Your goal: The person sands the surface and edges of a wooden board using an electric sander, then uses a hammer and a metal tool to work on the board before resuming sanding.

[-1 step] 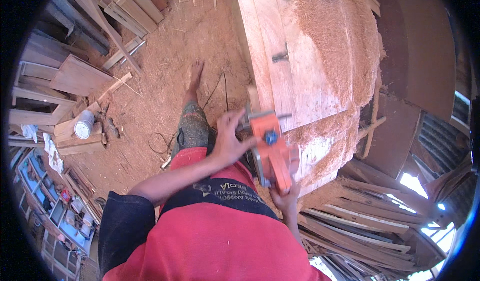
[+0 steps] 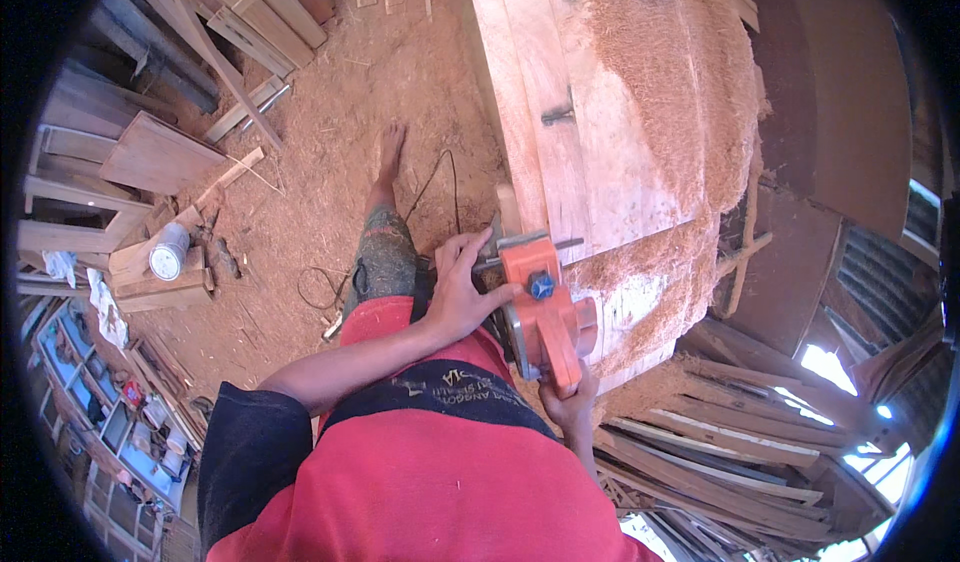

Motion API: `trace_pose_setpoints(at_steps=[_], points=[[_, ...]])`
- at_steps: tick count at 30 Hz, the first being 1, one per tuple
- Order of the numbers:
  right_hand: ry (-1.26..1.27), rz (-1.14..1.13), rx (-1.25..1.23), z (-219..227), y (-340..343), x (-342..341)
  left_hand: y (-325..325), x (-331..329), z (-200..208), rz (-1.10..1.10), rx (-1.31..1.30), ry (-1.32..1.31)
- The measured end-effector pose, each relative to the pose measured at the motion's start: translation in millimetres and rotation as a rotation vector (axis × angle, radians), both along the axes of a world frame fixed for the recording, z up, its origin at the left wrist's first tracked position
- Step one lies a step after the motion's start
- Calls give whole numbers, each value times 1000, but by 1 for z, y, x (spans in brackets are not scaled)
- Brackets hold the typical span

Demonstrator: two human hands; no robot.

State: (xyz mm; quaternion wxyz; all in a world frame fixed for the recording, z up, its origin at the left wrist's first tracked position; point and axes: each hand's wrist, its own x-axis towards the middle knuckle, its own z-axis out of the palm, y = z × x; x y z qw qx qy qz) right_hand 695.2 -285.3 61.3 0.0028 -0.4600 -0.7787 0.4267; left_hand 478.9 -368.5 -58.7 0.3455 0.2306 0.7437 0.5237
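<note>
An orange electric hand planer (image 2: 545,307) with a blue front knob rests at the near left edge of the workbench. My right hand (image 2: 570,399) is closed around its rear handle. At the planer's left side is my left hand (image 2: 462,290), its fingers stretched forward and its thumb apart, touching the planer's side. A narrow wooden piece (image 2: 507,205) sticks out past the planer's front by the bench edge. What lies under the planer is hidden.
Wood shavings (image 2: 680,92) cover much of the plank-topped workbench (image 2: 530,72), where a dark metal piece (image 2: 560,112) lies. A cord (image 2: 435,174) runs on the floor beside my leg. Boards (image 2: 710,462) are stacked at right; a white bucket (image 2: 170,249) stands at left.
The planer and my left hand have shifted slightly toward me and look sharper than before. My right hand stays on the rear handle. The cord on the floor has moved a little.
</note>
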Motion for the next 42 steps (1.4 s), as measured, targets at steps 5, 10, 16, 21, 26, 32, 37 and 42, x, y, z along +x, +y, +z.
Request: trace_pose_setpoints(at_steps=[5,10,16,21,26,32,37,42], points=[[62,62,58,-13,10,-33,16,-49,2,41,13,34],[175,206,255,-28,61,-154,58,-164,-10,93,17,118],[318,195,164,-32,123,-336,121,-334,-41,164,48,56],[513,248,294,-29,162,-479,158,-488,-50,133,123,291],[417,217,270,-46,170,-473,164,-476,-35,129,230,32],[253,190,238,-31,100,-252,99,-255,-12,108,94,-7],[80,120,116,-17,23,-42,21,-51,-2,92,36,83],[-40,63,114,-9,-3,9,5,-11,9,13,-32,69]])
